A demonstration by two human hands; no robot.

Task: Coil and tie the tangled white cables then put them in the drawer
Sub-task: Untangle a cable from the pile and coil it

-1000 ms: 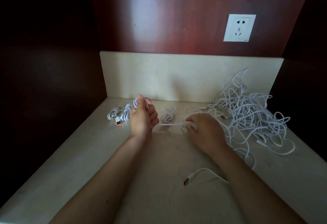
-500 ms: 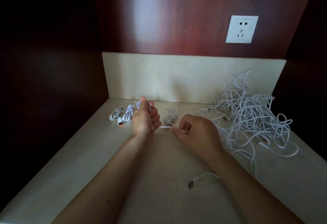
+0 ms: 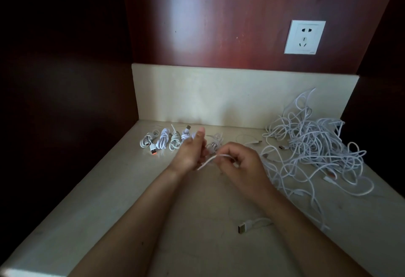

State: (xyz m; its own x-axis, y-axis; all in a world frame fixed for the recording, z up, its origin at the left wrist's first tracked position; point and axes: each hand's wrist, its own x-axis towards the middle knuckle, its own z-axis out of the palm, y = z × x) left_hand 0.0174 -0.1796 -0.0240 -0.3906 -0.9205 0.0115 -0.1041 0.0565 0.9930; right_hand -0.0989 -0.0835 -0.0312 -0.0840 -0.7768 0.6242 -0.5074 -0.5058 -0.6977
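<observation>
A big tangle of white cables [image 3: 311, 149] lies on the right of the beige counter [image 3: 109, 200]. Several coiled, tied cables [image 3: 163, 142] sit in a row at the back left, one with an orange plug [image 3: 154, 152]. One more small coil [image 3: 213, 143] lies just behind my hands. My left hand [image 3: 189, 153] grips a partly wound white cable, mostly hidden in the fist. My right hand [image 3: 243, 165] pinches a loop of the same cable [image 3: 210, 159] close to the left hand. Its loose USB end [image 3: 246, 227] rests on the counter near my right forearm.
A white wall socket [image 3: 304, 36] sits on the dark red back wall above a beige backsplash [image 3: 219, 97]. Dark wooden side walls close in the counter on the left and right. No drawer is in view.
My right hand has moved left along the cable and lifted it, closing in on the left hand. The left hand has lowered a little, uncovering more of the coil row.
</observation>
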